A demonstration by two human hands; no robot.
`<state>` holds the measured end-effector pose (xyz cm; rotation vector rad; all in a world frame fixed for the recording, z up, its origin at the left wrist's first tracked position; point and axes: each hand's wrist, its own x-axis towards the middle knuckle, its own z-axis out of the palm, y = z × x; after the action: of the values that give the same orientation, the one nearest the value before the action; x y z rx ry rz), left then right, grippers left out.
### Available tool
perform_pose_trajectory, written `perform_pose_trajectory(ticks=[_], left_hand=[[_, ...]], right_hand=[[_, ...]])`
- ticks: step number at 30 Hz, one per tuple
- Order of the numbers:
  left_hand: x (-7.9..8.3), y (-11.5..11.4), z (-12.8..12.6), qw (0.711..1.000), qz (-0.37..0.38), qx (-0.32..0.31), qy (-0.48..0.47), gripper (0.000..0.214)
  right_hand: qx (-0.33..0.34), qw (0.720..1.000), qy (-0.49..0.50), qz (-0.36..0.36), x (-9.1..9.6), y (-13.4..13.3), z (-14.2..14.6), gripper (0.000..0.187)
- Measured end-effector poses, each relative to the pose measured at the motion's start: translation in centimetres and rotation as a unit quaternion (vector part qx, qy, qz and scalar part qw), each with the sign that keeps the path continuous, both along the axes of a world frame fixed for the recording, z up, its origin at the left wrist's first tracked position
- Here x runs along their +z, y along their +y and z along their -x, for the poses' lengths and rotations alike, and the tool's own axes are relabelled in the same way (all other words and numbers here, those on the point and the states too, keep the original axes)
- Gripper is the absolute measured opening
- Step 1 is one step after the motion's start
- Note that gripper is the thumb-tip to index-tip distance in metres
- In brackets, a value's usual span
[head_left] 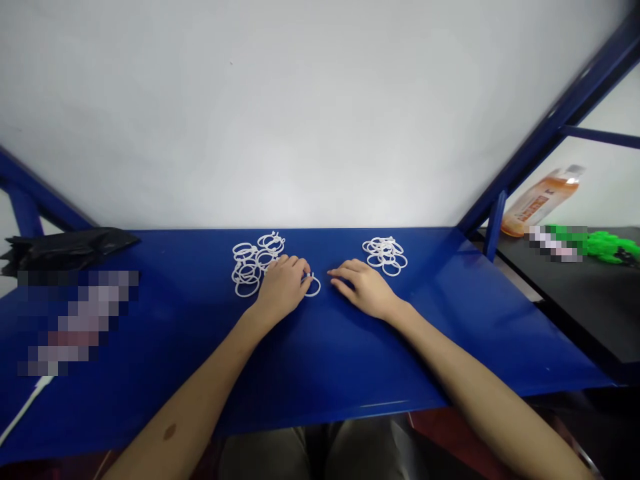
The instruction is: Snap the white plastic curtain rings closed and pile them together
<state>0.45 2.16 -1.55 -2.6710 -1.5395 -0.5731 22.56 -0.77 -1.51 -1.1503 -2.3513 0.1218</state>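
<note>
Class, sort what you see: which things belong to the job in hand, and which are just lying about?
In the job, it seems:
- single white loop at the left hand
- left group of white loops
- right group of white loops, near the right hand

Apparently lying about:
- black plastic bag
- white cable
- bottle
- green item

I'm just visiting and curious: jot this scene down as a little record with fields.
Surface: blue table
Left hand: at the edge of the left pile, thumb by a single white loop; grip unclear
Right hand: fingers apart, holding nothing visible, between single loop and right pile
Left pile: overlapping white loops
Right pile: overlapping white loops
Far left: black bag, white cable
Far right: bottle, green object
</note>
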Motion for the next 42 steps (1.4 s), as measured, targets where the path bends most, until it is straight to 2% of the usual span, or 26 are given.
perform_pose_trajectory(ticks=[7, 12, 15, 18, 20, 23, 25, 31, 35, 42], left_hand=[[-0.5, -1.0, -1.4, 0.999, 0.037, -0.011, -0.032, 0.007], [-0.6, -1.0, -1.9, 0.986, 0.105, -0.024, -0.128, 0.021], [-0.2, -1.1, -2.0, 0.969, 0.126, -0.022, -0.21, 0.024], [0.3, -1.1, -1.8, 0.935, 0.196, -0.024, -0.294, 0.022], [0.4, -1.0, -1.6, 0.894, 0.275, -0.042, -0.352, 0.026], [0.5, -0.8, -1.3, 0.831, 0.361, -0.085, -0.415, 0.034], [0.5, -0.7, -1.1, 0.811, 0.383, -0.103, -0.43, 0.033], [0.7, -0.5, -0.9, 0.808, 0.365, -0.097, -0.451, 0.03], [1.0, -0.7, -0.7, 0.795, 0.381, -0.107, -0.461, 0.028], [1.3, -1.0, -0.6, 0.79, 0.395, -0.116, -0.454, 0.022]], right_hand=[[-0.019, 0.999, 0.014, 0.03, 0.1, -0.3, 0.4, 0.031], [-0.064, 0.995, -0.01, 0.073, 0.3, -0.7, 0.7, 0.031], [-0.086, 0.991, 0.001, 0.107, 0.4, -0.8, 0.9, 0.025], [-0.096, 0.988, 0.038, 0.112, 0.3, -0.6, 0.9, 0.02], [-0.086, 0.988, 0.066, 0.108, 0.1, -0.5, 0.8, 0.018], [-0.037, 0.99, 0.095, 0.102, 0.1, -0.4, 0.7, 0.018], [-0.008, 0.991, 0.102, 0.091, 0.1, -0.5, 0.8, 0.018], [0.021, 0.99, 0.118, 0.067, 0.4, -1.1, 0.9, 0.018], [0.051, 0.993, 0.1, 0.038, 0.5, -1.5, 1.0, 0.022], [0.064, 0.996, 0.057, -0.022, 0.7, -2.1, 1.2, 0.032]])
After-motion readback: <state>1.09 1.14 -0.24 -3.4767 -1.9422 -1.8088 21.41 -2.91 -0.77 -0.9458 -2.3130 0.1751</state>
